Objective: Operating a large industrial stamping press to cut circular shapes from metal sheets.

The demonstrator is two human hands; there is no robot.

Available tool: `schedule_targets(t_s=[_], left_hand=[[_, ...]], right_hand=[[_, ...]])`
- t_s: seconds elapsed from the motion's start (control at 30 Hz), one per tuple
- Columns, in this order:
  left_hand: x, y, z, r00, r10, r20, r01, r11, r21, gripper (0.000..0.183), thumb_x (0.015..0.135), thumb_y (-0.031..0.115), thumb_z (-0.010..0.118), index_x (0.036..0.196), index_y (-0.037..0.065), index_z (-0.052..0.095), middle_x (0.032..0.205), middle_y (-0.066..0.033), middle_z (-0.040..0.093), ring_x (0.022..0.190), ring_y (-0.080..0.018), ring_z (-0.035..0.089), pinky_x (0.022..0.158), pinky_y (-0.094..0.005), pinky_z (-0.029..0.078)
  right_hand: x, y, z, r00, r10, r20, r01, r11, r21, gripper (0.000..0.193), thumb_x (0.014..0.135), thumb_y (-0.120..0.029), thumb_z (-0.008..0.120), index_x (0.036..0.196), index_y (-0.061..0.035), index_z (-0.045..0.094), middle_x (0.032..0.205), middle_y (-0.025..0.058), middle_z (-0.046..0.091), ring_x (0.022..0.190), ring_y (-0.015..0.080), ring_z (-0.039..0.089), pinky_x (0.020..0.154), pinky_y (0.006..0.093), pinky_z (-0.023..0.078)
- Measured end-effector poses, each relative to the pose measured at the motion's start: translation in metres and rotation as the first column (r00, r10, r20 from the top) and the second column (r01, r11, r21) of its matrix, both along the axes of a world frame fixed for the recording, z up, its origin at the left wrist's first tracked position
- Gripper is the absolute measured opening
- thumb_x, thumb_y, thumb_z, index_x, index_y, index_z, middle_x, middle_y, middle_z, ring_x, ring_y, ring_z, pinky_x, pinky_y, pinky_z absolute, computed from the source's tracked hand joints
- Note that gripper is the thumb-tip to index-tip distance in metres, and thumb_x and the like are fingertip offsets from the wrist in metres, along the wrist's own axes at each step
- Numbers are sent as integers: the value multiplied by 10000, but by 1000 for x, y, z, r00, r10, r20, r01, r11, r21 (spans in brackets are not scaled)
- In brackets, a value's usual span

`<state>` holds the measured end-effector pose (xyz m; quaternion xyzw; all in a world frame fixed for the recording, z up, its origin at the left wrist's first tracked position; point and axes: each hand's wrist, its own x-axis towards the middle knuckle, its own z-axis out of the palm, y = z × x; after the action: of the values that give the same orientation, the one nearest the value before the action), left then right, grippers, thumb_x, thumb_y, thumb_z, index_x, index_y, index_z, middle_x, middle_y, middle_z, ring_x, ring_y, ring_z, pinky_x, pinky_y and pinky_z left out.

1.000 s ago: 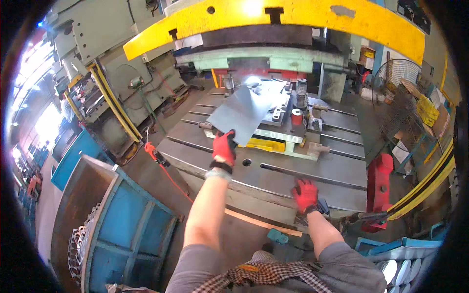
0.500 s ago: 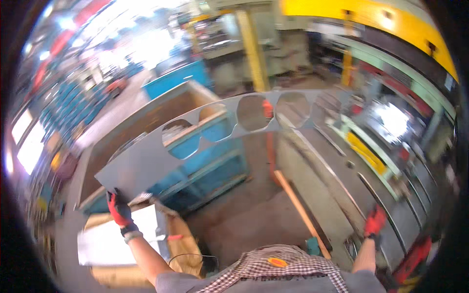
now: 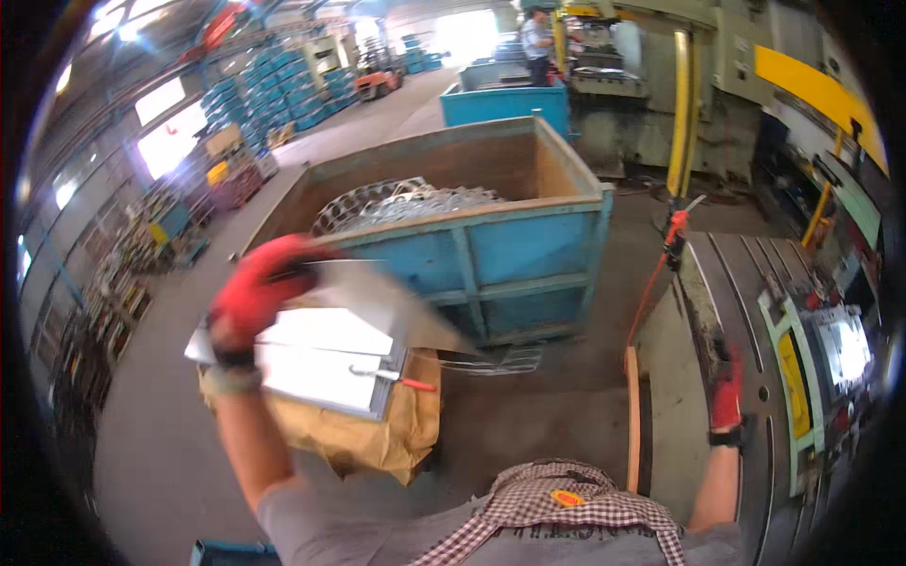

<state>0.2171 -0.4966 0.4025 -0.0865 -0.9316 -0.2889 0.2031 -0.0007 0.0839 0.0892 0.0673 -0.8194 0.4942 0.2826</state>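
My left hand (image 3: pixel 269 288), in a red glove, is raised at the left and closed on the end of a flat metal sheet (image 3: pixel 396 300). Motion blurs the sheet, which slants down to the right in front of the blue bin. Past its lower tip shows a rung-like metal piece (image 3: pixel 505 359); whether the two are joined I cannot tell. My right hand (image 3: pixel 727 391), also red-gloved, is at the near edge of the machine bed (image 3: pixel 746 330), its dark fingers pointing forward and somewhat blurred. I see nothing held in it.
A large blue bin (image 3: pixel 524 253) holds perforated metal scrap (image 3: pixel 415 203). Below my left hand, bright flat sheets (image 3: pixel 321 373) lie on brown paper (image 3: pixel 415 429) with a red-handled tool (image 3: pixel 415 384). A wooden bar (image 3: pixel 633 424) stands beside the bed. Far back is a person (image 3: pixel 537 47).
My view has swung left. The long strip with large holes, stretched out ahead before, has swung down, its end still in my left hand, which has risen. My right hand remains by the bed.
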Motion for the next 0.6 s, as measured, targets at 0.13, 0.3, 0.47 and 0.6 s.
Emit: schedule_targets(t_s=[0.13, 0.3, 0.47, 0.6], left_hand=[[-125, 89, -19, 899, -437, -12, 378, 791, -481, 253, 757, 165, 601, 991, 71, 608, 862, -141, 602, 819, -318, 576, 739, -391, 458], [-177, 175, -17, 699, -712, 64, 640, 583, -501, 227, 745, 193, 591, 949, 95, 617, 812, -121, 605, 814, -305, 567, 733, -398, 437], [-209, 228, -16, 550, -813, -192, 577, 536, -617, 369, 651, 170, 664, 1001, 80, 590, 862, -107, 596, 862, -308, 551, 775, -423, 419], [-248, 223, -58, 625, -619, -475, 736, 670, 95, 626, 726, 168, 634, 1294, 42, 401, 1334, -139, 406, 1251, -279, 359, 1042, -365, 244]], right_hand=[[32, -172, 54, 619, 778, 107, -784, 604, 141, 632, 654, 54, 484, 1276, -28, 410, 1263, 176, 450, 1209, 297, 395, 1019, 367, 294], [24, -207, -61, 815, 530, 236, -539, 842, -32, 460, 735, -93, 599, 1169, -7, 471, 1154, 204, 509, 1099, 336, 472, 922, 414, 371], [45, -184, -38, 874, 436, 214, -237, 768, -595, 219, 843, -182, 552, 958, 4, 546, 864, 101, 589, 768, 216, 554, 703, 345, 453], [59, -167, 28, 952, 229, 201, 26, 598, -801, 183, 916, -257, 450, 892, -103, 546, 719, -10, 542, 585, 98, 462, 525, 232, 380]])
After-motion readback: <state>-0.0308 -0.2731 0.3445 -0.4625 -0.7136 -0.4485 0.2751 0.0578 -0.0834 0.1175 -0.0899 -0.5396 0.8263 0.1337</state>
